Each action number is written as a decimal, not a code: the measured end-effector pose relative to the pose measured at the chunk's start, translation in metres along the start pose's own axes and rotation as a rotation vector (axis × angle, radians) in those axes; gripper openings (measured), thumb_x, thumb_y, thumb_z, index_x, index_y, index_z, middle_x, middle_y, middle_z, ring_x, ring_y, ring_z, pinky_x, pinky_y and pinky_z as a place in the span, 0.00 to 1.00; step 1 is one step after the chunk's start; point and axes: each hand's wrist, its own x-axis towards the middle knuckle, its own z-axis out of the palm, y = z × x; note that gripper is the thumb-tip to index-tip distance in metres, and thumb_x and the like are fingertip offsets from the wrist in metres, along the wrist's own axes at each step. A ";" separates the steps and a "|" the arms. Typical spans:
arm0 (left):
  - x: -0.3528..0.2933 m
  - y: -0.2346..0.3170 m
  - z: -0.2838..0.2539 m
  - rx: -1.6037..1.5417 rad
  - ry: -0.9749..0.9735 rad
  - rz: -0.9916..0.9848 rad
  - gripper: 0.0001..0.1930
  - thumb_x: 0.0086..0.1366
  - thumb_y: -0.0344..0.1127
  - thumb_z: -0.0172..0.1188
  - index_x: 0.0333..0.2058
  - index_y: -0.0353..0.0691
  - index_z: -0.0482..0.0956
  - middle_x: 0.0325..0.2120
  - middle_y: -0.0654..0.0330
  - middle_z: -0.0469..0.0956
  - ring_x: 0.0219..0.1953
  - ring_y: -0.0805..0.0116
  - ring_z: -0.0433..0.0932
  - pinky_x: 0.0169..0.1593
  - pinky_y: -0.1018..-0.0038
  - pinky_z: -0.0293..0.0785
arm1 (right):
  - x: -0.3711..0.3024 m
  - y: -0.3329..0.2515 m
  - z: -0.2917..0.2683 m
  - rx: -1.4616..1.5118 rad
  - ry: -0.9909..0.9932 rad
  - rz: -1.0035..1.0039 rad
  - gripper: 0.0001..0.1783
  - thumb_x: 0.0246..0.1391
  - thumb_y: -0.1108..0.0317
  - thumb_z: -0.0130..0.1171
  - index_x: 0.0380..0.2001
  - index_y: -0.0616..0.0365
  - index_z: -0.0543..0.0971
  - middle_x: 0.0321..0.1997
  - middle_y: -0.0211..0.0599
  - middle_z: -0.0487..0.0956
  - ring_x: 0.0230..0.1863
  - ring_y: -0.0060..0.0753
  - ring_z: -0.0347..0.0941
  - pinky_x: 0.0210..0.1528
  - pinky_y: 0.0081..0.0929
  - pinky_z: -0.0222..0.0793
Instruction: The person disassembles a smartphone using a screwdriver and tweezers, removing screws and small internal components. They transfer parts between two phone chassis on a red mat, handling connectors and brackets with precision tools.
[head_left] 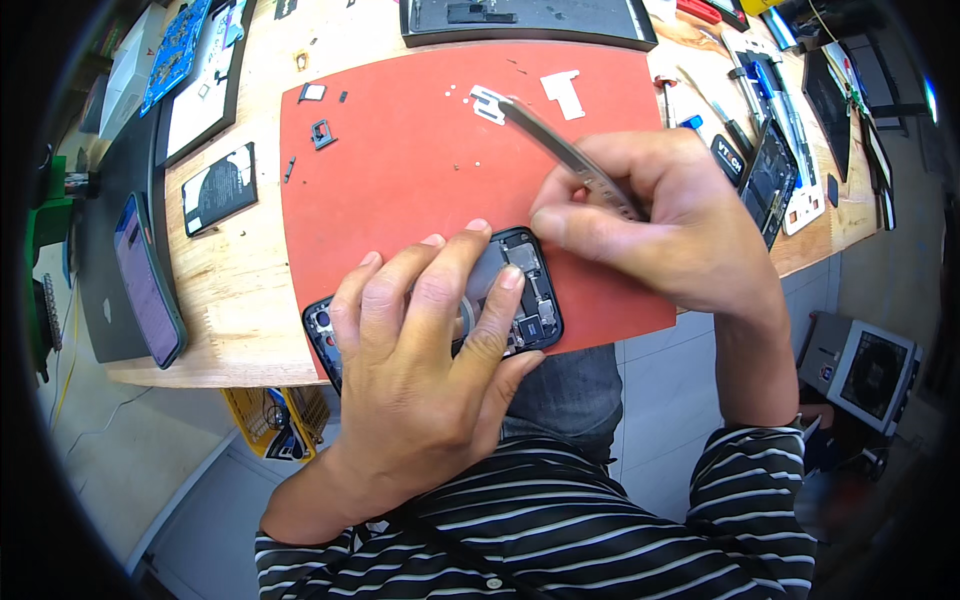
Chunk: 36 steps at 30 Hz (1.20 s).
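An opened phone housing [540,290] with its inner parts bare lies at the near edge of a red mat [390,190]. My left hand [415,340] grips it from above, fingers over its far side and thumb at the near edge, hiding much of its middle. In my right hand [660,215] are metal tweezers [570,155], slanting to the far left. Their tips are at a small silver metal bracket [488,108] on the mat; whether they pinch it I cannot tell. A second flat silver plate [563,95] lies to its right, with tiny screws around.
A SIM tray [321,134] and other small parts sit on the mat's left. Beyond are a black battery [220,190] and a phone [147,275] at left, a dark tray [530,22] at the back, and tools beside another opened phone [768,185] at right.
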 end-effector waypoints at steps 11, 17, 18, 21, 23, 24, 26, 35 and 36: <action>-0.002 -0.005 -0.002 0.009 -0.017 0.026 0.27 0.69 0.51 0.66 0.59 0.41 0.82 0.64 0.41 0.73 0.61 0.42 0.72 0.63 0.50 0.64 | -0.063 0.005 0.036 -0.299 0.122 -0.252 0.30 0.47 0.82 0.63 0.57 0.61 0.85 0.26 0.35 0.83 0.21 0.27 0.78 0.27 0.26 0.74; -0.004 -0.006 -0.005 0.013 -0.053 0.017 0.28 0.64 0.44 0.68 0.62 0.43 0.80 0.65 0.42 0.72 0.62 0.43 0.72 0.63 0.51 0.64 | -0.069 -0.002 0.040 -0.515 -0.013 -0.223 0.38 0.44 0.80 0.67 0.65 0.61 0.78 0.31 0.35 0.84 0.27 0.33 0.83 0.30 0.30 0.79; -0.004 -0.006 -0.005 0.011 -0.054 0.023 0.28 0.65 0.44 0.68 0.62 0.44 0.79 0.65 0.42 0.72 0.62 0.43 0.72 0.63 0.51 0.64 | -0.070 0.000 0.041 -0.505 -0.016 -0.227 0.39 0.44 0.80 0.67 0.65 0.61 0.78 0.32 0.35 0.84 0.27 0.34 0.83 0.30 0.30 0.79; -0.003 -0.006 -0.001 0.009 0.003 0.054 0.26 0.65 0.44 0.68 0.59 0.41 0.80 0.64 0.45 0.73 0.60 0.46 0.73 0.61 0.48 0.62 | -0.074 0.005 0.041 -0.476 0.037 -0.238 0.34 0.49 0.80 0.67 0.63 0.60 0.80 0.37 0.37 0.87 0.27 0.31 0.82 0.29 0.28 0.78; -0.004 -0.007 0.002 -0.012 0.025 0.056 0.27 0.64 0.44 0.69 0.59 0.40 0.80 0.64 0.45 0.73 0.60 0.45 0.72 0.61 0.47 0.62 | -0.072 0.004 0.035 -0.307 0.062 -0.208 0.30 0.53 0.79 0.66 0.61 0.61 0.81 0.35 0.37 0.86 0.25 0.27 0.80 0.28 0.25 0.76; -0.004 -0.008 0.004 -0.021 0.030 0.059 0.27 0.63 0.44 0.69 0.59 0.39 0.80 0.64 0.44 0.73 0.60 0.45 0.72 0.61 0.47 0.62 | -0.070 0.003 0.031 -0.219 0.074 -0.196 0.27 0.55 0.79 0.66 0.60 0.61 0.82 0.34 0.37 0.86 0.24 0.25 0.79 0.28 0.24 0.75; -0.006 -0.007 -0.001 -0.003 0.042 0.050 0.28 0.62 0.43 0.70 0.58 0.37 0.80 0.64 0.44 0.73 0.61 0.44 0.72 0.61 0.47 0.61 | -0.075 0.005 0.019 -0.149 0.336 -0.188 0.16 0.61 0.75 0.65 0.52 0.63 0.85 0.25 0.29 0.82 0.21 0.14 0.73 0.24 0.18 0.66; -0.003 -0.005 -0.006 0.018 0.001 0.064 0.27 0.61 0.43 0.71 0.57 0.37 0.82 0.65 0.49 0.72 0.65 0.45 0.68 0.67 0.48 0.58 | -0.061 0.028 -0.020 -0.642 0.608 0.140 0.16 0.60 0.64 0.67 0.42 0.68 0.87 0.14 0.38 0.75 0.16 0.25 0.71 0.24 0.29 0.66; -0.003 -0.006 -0.006 0.034 0.000 0.069 0.26 0.61 0.43 0.71 0.57 0.37 0.82 0.65 0.49 0.71 0.65 0.45 0.68 0.67 0.48 0.58 | -0.059 0.028 -0.023 -0.646 0.650 0.095 0.17 0.59 0.63 0.67 0.42 0.68 0.87 0.15 0.38 0.76 0.16 0.26 0.71 0.25 0.30 0.66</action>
